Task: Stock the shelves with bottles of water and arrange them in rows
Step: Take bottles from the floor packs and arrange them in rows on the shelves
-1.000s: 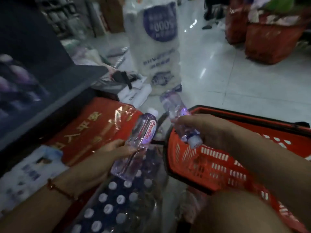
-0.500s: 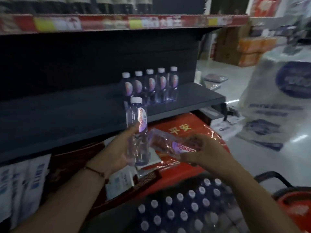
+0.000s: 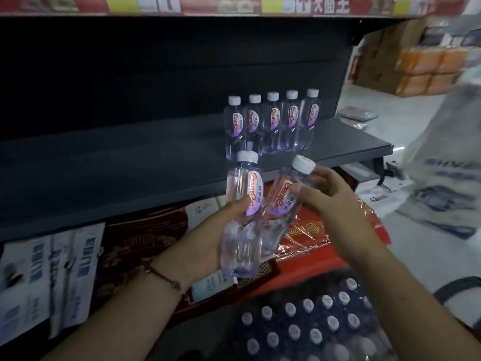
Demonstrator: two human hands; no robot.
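A shrink-wrapped case of water bottles [image 3: 307,324], white caps up, lies nearest the camera, low and to the right of the dark shelf [image 3: 130,162] that serves as the landmark here; just above the case, in front of the shelf's front edge, a person holds one bottle in each hand. The left hand [image 3: 208,235], a thin red cord bracelet [image 3: 166,277] at its wrist, has its fingers and thumb curled round the lower body of the upright bottle [image 3: 243,212], cap uppermost; the right hand [image 3: 330,201] pinches the tilted bottle [image 3: 283,201] near its neck, thumb and fingertips closed on it, the cap leaning to the right; the two bottles touch near their lower halves. Below the shelf's edge sit red foil-wrapped packs [image 3: 307,230] and, further left, blue-and-white cartons [image 3: 65,272]. On the shelf itself, towards its right end, a row of five bottles [image 3: 272,123] stands upright, side by side, labels facing forward; the stretch of shelf to their left is bare. Above the shelf runs a red and yellow price strip [image 3: 234,5]; beyond its right end, orange boxes [image 3: 426,71] are stacked on a pale floor, and a large white sack [image 3: 447,183] stands blurred at the right.
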